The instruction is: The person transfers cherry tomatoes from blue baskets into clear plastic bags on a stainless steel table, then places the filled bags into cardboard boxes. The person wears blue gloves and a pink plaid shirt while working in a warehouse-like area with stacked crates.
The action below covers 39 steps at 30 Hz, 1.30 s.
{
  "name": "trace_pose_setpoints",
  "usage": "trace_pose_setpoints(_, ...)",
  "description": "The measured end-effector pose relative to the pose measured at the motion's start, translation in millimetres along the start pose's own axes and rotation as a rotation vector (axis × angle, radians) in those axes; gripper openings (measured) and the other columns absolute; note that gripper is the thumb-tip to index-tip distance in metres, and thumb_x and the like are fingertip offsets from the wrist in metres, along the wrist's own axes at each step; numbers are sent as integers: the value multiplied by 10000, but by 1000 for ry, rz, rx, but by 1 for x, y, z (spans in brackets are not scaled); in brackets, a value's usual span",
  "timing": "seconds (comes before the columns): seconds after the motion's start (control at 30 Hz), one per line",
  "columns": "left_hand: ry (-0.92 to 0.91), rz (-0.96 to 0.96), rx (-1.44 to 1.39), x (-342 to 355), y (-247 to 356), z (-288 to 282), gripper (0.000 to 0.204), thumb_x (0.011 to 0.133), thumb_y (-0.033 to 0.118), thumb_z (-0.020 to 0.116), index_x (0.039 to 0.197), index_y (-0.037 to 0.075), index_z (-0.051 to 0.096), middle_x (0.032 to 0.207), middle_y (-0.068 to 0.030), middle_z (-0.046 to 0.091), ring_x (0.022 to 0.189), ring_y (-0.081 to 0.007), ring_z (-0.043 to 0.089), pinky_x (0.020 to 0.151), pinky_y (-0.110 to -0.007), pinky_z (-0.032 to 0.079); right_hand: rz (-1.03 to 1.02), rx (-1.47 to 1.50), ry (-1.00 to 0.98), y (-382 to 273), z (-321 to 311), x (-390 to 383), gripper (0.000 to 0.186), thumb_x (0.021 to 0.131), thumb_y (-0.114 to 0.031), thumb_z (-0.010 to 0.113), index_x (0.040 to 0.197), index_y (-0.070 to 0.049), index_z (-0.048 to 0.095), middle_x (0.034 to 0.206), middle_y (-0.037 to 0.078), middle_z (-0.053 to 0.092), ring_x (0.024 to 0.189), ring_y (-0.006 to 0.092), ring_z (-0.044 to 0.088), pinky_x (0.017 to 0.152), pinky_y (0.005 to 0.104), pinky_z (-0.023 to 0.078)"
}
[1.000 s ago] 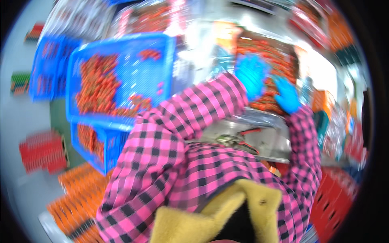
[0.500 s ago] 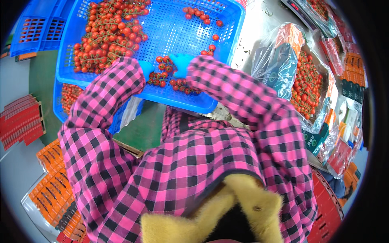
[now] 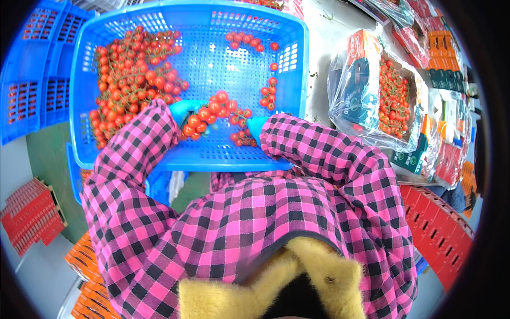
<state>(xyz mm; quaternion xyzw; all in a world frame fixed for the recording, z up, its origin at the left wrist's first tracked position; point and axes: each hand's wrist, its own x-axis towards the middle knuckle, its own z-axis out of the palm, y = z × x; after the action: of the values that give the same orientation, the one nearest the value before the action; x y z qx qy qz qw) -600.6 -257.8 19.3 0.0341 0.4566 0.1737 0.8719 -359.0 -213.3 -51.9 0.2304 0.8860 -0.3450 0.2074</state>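
In a blue perforated plastic crate (image 3: 223,164) in front of me lie cherry tomatoes on the vine. My left hand (image 3: 185,110), in a blue glove, is closed on a vine of cherry tomatoes (image 3: 213,110), lifted above the crate's bottom. To its right, my gloved right hand (image 3: 256,128) is beside a smaller cluster of tomatoes (image 3: 241,139) near the crate's front; its fingers are mostly hidden, so its grip is unclear. A large heap of tomatoes (image 3: 133,74) fills the crate's left side. Short clusters (image 3: 244,39) lie along the far and right sides.
Right of the crate, a metal table (image 3: 319,58) carries a plastic-wrapped carton of tomatoes (image 3: 394,98) and more packaging. Blue crates (image 3: 45,69) stand at the left. Red cartons (image 3: 34,215) and orange cartons (image 3: 87,297) are on the left, more red cartons (image 3: 438,228) at lower right.
My left hand has raised a vine of tomatoes from the crate's front area. My right hand has moved right, away from the left. The whole view has shifted slightly.
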Motion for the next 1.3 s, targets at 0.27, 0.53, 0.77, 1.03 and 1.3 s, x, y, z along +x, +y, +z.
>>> trace_pose_setpoints(0.27, -316, 374, -248, -2, 32, 24, 486, 758, 291, 472, 1143, -3, 440, 1096, -229, 514, 936, -380, 531, 766, -510, 437, -67, 850, 115, -24, 7, -5, 489, 691, -191, 573, 1164, -114, 476, 941, 141, 596, 751, 261, 592, 678, 382, 478)
trace_pose_setpoints(0.53, -223, 624, 491, 86, 111, 192, 580, 849, 392, 437, 1313, 79, 283, 1007, -122, 547, 792, -189, 553, 693, -285, 461, 82, 1411, 694, 117, -103, -219, 342, 758, -129, 567, 1091, -73, 515, 863, 35, 581, 713, 97, 551, 589, 218, 448)
trace_pose_setpoints(0.77, -117, 913, 1331, 300, 202, 410, 616, 746, 200, 650, 1276, 88, 356, 1075, -122, 540, 979, -211, 522, 858, -315, 409, 714, 1611, 1398, 291, -117, -344, 433, 813, -154, 548, 1200, -106, 361, 1064, 120, 493, 874, 272, 544, 672, 404, 520)
trace_pose_setpoints(1.03, 821, 799, 2196, 365, 162, 419, 615, 794, 463, 453, 1324, 193, 298, 1250, -152, 405, 1110, -324, 417, 949, -462, 311, 221, -93, 784, 387, -112, -377, 443, 792, -267, 573, 1176, -69, 472, 1064, 156, 512, 921, 292, 535, 765, 359, 450)
trace_pose_setpoints(1.3, 766, 813, 1870, 302, 147, 496, 491, 702, 338, 539, 1127, 95, 506, 1108, -179, 530, 1034, -342, 493, 904, -505, 336, 372, -517, 684, 377, -127, -388, 595, 763, -269, 590, 1297, -139, 362, 1299, 186, 326, 1125, 361, 386, 908, 470, 326)
